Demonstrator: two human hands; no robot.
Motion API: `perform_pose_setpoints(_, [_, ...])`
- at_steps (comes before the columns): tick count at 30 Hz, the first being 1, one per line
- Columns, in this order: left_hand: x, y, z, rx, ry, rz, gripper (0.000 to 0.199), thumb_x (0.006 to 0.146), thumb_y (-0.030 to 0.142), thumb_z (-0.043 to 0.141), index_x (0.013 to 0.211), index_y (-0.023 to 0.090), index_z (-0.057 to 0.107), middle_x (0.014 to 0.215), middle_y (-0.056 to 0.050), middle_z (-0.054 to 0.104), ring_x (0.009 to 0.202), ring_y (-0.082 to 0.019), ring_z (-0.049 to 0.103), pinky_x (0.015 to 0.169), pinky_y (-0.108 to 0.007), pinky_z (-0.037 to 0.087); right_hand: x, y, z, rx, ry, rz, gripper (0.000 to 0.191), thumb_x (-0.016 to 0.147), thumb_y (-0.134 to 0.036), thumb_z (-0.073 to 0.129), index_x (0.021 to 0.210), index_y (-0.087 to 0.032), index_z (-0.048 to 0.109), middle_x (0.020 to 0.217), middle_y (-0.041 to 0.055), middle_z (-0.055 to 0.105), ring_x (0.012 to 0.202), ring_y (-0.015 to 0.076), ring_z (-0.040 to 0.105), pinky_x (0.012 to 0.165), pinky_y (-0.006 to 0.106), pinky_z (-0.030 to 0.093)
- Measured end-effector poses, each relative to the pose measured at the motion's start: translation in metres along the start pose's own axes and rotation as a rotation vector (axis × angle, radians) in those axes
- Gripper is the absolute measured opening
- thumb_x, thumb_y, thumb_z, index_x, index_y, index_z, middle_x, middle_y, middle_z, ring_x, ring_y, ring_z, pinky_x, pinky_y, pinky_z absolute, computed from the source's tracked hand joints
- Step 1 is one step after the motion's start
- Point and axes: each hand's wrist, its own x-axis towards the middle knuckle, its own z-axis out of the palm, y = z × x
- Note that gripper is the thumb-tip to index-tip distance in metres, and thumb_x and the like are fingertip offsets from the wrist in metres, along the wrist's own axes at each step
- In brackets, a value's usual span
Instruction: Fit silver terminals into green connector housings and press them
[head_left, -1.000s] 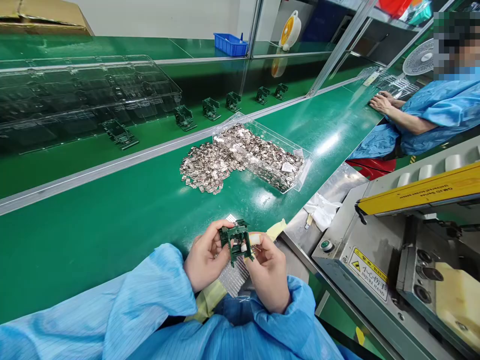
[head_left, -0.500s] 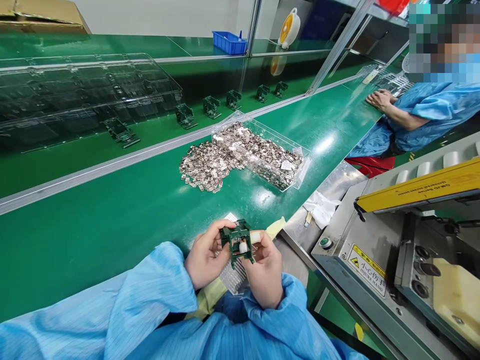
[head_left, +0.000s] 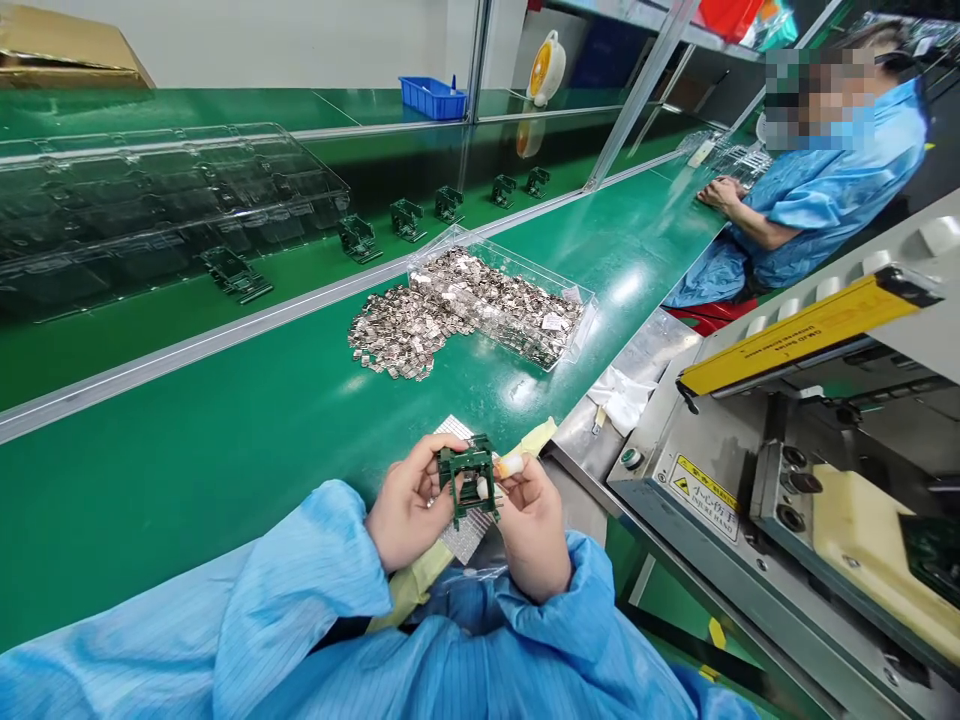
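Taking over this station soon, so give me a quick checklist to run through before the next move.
1. Grip on green fixture: ok, left hand and right hand hold it from either side.
2. White piece seated in the fixture: cannot tell, fingers and frame partly hide it.
3. Metal parts contained: not ok, many lie loose on the green belt outside the clear tray.
4. Spare fixtures: ok, several stand upright in a row.
5. Co-worker's hand away from yours: ok, it rests far along the belt.
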Motion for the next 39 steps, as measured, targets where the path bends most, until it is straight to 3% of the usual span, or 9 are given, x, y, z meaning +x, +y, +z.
perform_pose_setpoints(14, [-0.014,0.006,0.016,0.026,-0.054,0.0,0.031,0.077,0.017,0.068,0.106,0.018,0.056,0.076,0.001,0.062,0.061,-0.01,0.056,0.057,-0.019,0.049,-0.018,0.002,-0.008,0.057,0.023,-0.001,0.029,0.067,-0.025,0.077,0.073,-0.023,0.049,0.069,-0.0047,0.055,0.064,0.0134,0.055,0.062,0.026,0.049])
perform_pose_setpoints(18, [-0.014,0.007,0.02,-0.025,-0.08,0.0,0.033,0.079,0.021,0.068,0.108,0.019,0.053,0.082,-0.001,0.064,0.07,-0.011,0.063,0.063,-0.019,0.053,-0.013,-0.005,-0.032,0.043,-0.012,-0.02,0.027,0.069,-0.029,0.079,0.081,-0.022,0.056,0.075,-0.0022,0.062,0.07,0.0142,0.059,0.066,0.026,0.051])
perform_pose_setpoints(21, [-0.005,0.008,0.018,-0.154,-0.064,-0.006,0.039,0.08,0.031,0.071,0.11,0.02,0.049,0.086,-0.001,0.065,0.074,-0.013,0.066,0.067,-0.024,0.057,-0.01,-0.004,-0.061,0.003,0.116,-0.049,0.029,0.074,-0.04,0.076,0.092,-0.021,0.064,0.084,0.0027,0.068,0.075,0.0166,0.062,0.068,0.029,0.053])
perform_pose_setpoints(24, [0.008,0.006,0.017,-0.241,-0.016,-0.046,0.047,0.077,0.038,0.074,0.11,0.021,0.046,0.093,-0.002,0.067,0.076,-0.015,0.069,0.065,-0.025,0.059,-0.015,0.013,-0.078,-0.066,0.174,-0.032,0.029,0.073,-0.043,0.077,0.089,-0.02,0.069,0.081,0.0039,0.069,0.073,0.0171,0.062,0.067,0.03,0.052])
perform_pose_setpoints(27, [0.019,0.001,0.018,-0.264,0.003,-0.081,0.051,0.074,0.04,0.077,0.109,0.02,0.045,0.096,-0.004,0.067,0.082,-0.017,0.07,0.066,-0.025,0.06,-0.025,0.04,-0.074,-0.058,0.1,0.01,0.026,0.069,-0.038,0.08,0.085,-0.021,0.07,0.077,0.0029,0.069,0.072,0.017,0.062,0.068,0.03,0.052])
perform_pose_setpoints(31, [0.022,-0.003,0.021,-0.263,0.007,-0.091,0.059,0.071,0.045,0.079,0.111,0.02,0.043,0.098,-0.005,0.068,0.082,-0.018,0.072,0.064,-0.025,0.06,-0.029,0.067,-0.056,0.031,0.095,0.014,0.025,0.066,-0.037,0.082,0.081,-0.022,0.067,0.076,0.0013,0.068,0.072,0.0164,0.062,0.069,0.029,0.052])
perform_pose_setpoints(39, [0.021,-0.003,0.021,-0.214,0.002,-0.109,0.058,0.072,0.046,0.078,0.11,0.02,0.042,0.096,-0.004,0.068,0.074,-0.017,0.072,0.061,-0.025,0.059,-0.015,0.076,-0.049,0.147,0.016,0.048,0.029,0.075,-0.047,0.075,0.077,-0.021,0.064,0.065,-0.0009,0.061,0.06,0.0134,0.055,0.062,0.028,0.049])
